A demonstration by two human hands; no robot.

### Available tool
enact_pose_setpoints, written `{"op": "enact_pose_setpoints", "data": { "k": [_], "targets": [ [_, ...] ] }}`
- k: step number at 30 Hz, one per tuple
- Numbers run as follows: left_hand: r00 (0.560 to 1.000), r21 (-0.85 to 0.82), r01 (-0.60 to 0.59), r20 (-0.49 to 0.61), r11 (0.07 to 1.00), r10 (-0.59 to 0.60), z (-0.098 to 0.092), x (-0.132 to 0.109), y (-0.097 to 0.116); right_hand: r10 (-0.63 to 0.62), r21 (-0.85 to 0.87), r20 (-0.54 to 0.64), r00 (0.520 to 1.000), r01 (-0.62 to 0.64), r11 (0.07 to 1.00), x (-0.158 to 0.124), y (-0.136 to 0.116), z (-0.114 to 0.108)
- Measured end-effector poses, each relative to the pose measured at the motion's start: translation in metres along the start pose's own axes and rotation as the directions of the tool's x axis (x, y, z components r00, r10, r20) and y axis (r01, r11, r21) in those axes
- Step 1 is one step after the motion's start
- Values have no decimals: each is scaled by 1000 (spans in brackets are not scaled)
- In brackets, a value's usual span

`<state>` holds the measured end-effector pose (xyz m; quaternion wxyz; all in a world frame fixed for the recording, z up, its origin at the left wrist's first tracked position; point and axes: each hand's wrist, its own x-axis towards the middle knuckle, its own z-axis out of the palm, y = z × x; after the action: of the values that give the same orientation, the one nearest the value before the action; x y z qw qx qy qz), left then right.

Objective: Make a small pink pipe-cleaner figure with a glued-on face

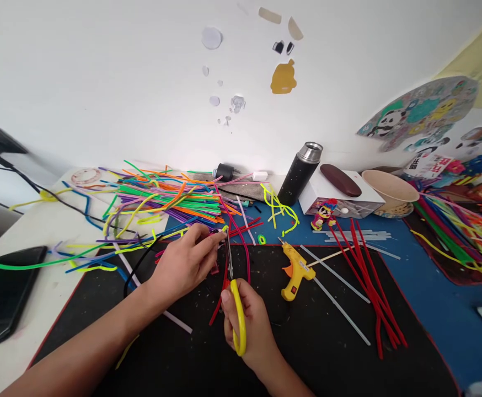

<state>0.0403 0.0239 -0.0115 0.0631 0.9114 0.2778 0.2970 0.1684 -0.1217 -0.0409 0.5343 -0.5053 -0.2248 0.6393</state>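
Observation:
My right hand (pixel 251 325) is closed around the yellow handles of a pair of scissors (pixel 238 314), whose blades point away from me. My left hand (pixel 189 259) pinches a small yellow pipe cleaner (pixel 225 227) at the blade tips. Part of what lies under the left fingers is hidden, including something dark purple. Red pipe cleaners (pixel 216 309) lie beneath the scissors on the black mat (pixel 175 355). Right of the scissors rests a yellow hot glue gun (pixel 296 273). A small ring of green and yellow (pixel 261 239) lies behind it.
A big pile of coloured pipe cleaners (pixel 170 201) spreads at the back left. Glue sticks (pixel 342 311) and long red pipe cleaners (pixel 369 292) lie right. Behind stand a black thermos (pixel 301 173), a white box (pixel 319 190) and a small figure (pixel 323 215). A phone (pixel 9 295) lies left.

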Motion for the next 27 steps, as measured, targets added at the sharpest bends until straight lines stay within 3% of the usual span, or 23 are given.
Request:
{"op": "enact_pose_setpoints", "data": {
  "k": [10,18,21,24,26,27],
  "targets": [
    [998,-41,58,7,998,-57,0,1,0,40,44,13,999,-40,998,1,-4,-2],
    [967,-357,205,-68,912,-244,-24,11,0,-57,19,-1,998,57,998,-3,-7,-3],
    [933,-474,286,-59,833,-355,-38,11,-4,-70,-99,20,997,71,993,-9,-7,-5],
    [885,-635,364,8,681,-466,-50,9,-8,-80,-328,92,993,106,939,-17,-11,-6],
    [868,-724,380,64,576,-492,-56,7,-11,-57,-520,155,986,131,844,-22,-16,-4],
    [866,-758,381,91,529,-492,-59,5,-11,-68,-634,193,979,178,752,-23,-20,-3]
  ]
}}
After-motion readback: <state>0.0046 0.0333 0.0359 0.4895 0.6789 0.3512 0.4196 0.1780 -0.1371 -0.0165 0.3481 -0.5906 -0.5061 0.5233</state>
